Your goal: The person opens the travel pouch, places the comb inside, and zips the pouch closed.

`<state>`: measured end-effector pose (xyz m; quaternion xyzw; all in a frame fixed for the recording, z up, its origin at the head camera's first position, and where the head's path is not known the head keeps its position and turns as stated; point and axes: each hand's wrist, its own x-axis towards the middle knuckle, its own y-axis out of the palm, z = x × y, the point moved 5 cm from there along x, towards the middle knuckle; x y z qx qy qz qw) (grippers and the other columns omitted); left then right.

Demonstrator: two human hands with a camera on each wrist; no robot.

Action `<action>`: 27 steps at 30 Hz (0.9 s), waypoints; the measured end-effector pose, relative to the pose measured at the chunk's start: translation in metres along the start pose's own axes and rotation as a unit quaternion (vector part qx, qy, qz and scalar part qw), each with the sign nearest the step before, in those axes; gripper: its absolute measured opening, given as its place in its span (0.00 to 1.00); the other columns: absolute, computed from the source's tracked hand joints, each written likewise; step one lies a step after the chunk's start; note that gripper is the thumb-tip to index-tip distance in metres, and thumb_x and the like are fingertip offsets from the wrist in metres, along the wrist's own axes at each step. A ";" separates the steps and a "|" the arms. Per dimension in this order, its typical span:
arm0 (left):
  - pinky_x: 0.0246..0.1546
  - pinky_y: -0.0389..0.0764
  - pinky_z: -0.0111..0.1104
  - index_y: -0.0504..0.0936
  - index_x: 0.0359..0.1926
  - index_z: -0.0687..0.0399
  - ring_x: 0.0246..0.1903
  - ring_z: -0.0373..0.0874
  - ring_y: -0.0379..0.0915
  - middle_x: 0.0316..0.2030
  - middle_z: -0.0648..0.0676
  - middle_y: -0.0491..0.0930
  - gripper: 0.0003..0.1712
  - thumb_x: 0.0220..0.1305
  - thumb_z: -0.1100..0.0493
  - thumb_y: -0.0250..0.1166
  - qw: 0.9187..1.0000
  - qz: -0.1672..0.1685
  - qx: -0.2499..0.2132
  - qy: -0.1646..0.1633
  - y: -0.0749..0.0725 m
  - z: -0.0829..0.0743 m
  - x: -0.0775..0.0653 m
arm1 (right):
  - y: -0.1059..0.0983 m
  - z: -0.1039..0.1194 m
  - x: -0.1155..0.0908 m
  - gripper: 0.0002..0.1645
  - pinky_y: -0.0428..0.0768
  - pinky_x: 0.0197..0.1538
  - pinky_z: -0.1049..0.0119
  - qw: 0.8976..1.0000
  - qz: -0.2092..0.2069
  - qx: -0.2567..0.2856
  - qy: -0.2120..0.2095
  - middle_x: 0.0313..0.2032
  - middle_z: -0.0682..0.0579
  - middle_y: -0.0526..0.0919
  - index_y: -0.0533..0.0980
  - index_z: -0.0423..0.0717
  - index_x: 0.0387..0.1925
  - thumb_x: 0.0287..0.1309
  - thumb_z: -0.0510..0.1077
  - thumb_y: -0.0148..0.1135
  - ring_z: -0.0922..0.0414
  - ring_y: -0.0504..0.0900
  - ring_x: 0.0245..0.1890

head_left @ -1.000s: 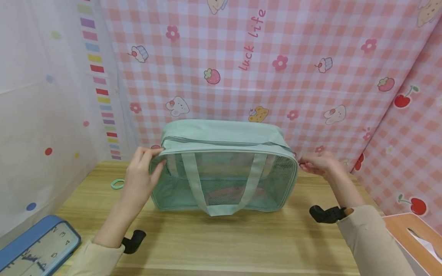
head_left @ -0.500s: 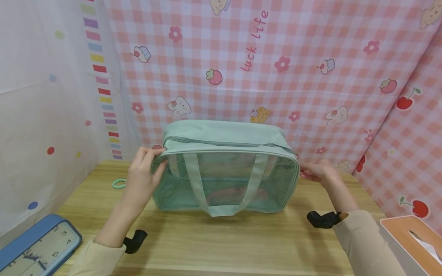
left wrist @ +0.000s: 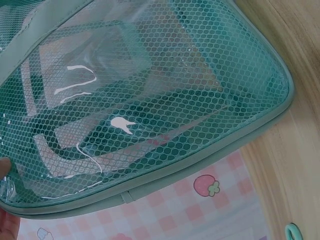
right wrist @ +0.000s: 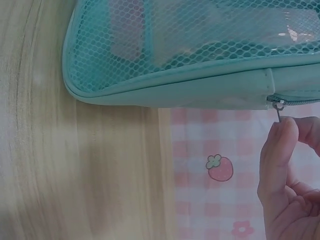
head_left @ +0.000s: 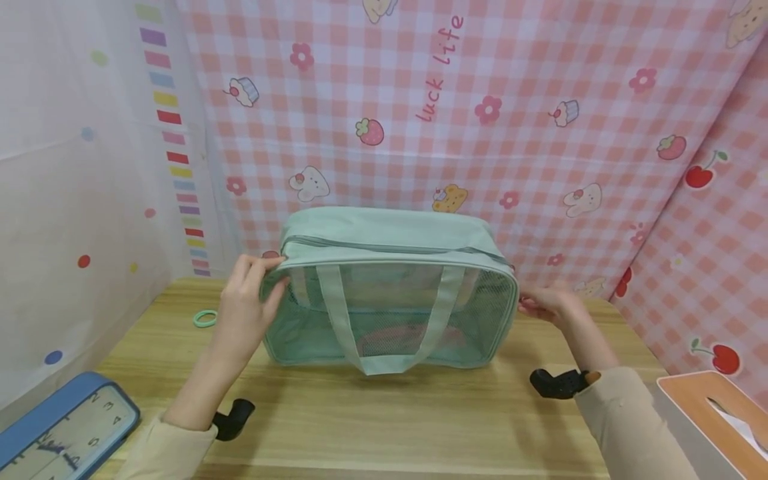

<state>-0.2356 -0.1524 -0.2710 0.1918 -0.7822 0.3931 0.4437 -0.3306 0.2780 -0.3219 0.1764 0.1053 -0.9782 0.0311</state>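
A mint-green bag (head_left: 384,237) with clear mesh sides stands upright on the wooden table, its two-strap handle (head_left: 337,317) hanging down the front. At its upper left corner my left hand (head_left: 246,300) pinches the edge between thumb and fingers; only fingertips (left wrist: 6,167) show in the left wrist view. Beside the bag's right end, my right hand (head_left: 552,305) pinches the small metal zipper pull (right wrist: 279,114) between thumb and finger. The slider sits at the end of the zipper track (right wrist: 300,101). Something pinkish (head_left: 414,338) shows through the mesh; its kind is unclear.
A mint ring-shaped band (head_left: 205,319) lies on the table left of the bag. Front left is a blue-framed clock face (head_left: 78,427), and front right an orange-topped tissue box (head_left: 714,407). Pink checked cloth (head_left: 420,133) hangs close behind the bag.
My right hand has moved slightly down along the bag's right end. My left hand keeps its hold on the corner, and the bag stays in place.
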 end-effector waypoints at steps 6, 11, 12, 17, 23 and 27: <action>0.34 0.79 0.42 0.76 0.42 0.70 0.35 0.53 0.73 0.33 0.62 0.70 0.18 0.47 0.73 0.68 1.000 -0.002 0.003 -0.003 -0.001 0.000 0.000 | 0.003 -0.009 0.005 0.06 0.79 0.32 0.80 0.998 0.045 0.040 0.013 0.21 0.57 0.77 0.70 0.41 0.30 0.61 0.38 0.49 0.68 0.78 0.21; 0.33 0.78 0.41 0.76 0.42 0.70 0.34 0.54 0.72 0.33 0.62 0.70 0.18 0.47 0.73 0.68 1.000 -0.001 0.003 -0.005 0.000 0.001 0.000 | 0.007 -0.023 0.010 0.14 0.79 0.33 0.80 0.988 0.093 0.123 0.016 0.23 0.56 0.78 0.74 0.47 0.23 0.63 0.37 0.46 0.67 0.78 0.23; 0.33 0.78 0.41 0.77 0.42 0.70 0.34 0.54 0.72 0.33 0.62 0.70 0.18 0.47 0.73 0.68 1.000 -0.001 0.002 -0.005 0.000 0.001 0.000 | 0.007 -0.026 0.011 0.15 0.79 0.34 0.80 0.985 0.101 0.142 0.018 0.23 0.56 0.78 0.74 0.47 0.23 0.64 0.37 0.45 0.67 0.79 0.24; 0.32 0.77 0.41 0.77 0.42 0.70 0.34 0.54 0.72 0.33 0.62 0.70 0.18 0.46 0.73 0.68 1.000 -0.003 0.004 -0.004 0.001 0.002 -0.001 | 0.006 -0.038 0.013 0.17 0.80 0.37 0.78 0.972 0.121 0.203 0.017 0.25 0.54 0.80 0.75 0.45 0.24 0.64 0.34 0.43 0.65 0.81 0.27; 0.31 0.76 0.40 0.77 0.42 0.70 0.33 0.53 0.72 0.32 0.62 0.70 0.18 0.46 0.73 0.68 1.000 -0.002 0.009 -0.001 0.002 0.004 0.001 | 0.002 -0.048 0.010 0.16 0.81 0.40 0.76 0.968 0.114 0.221 0.018 0.27 0.51 0.81 0.78 0.44 0.24 0.62 0.33 0.48 0.64 0.82 0.29; 0.32 0.77 0.41 0.77 0.42 0.70 0.33 0.53 0.72 0.32 0.62 0.70 0.18 0.47 0.73 0.68 1.000 0.006 0.009 -0.001 0.003 0.005 0.002 | -0.002 -0.057 0.008 0.14 0.81 0.40 0.76 0.971 0.105 0.212 0.019 0.28 0.51 0.82 0.79 0.45 0.25 0.62 0.33 0.50 0.64 0.82 0.30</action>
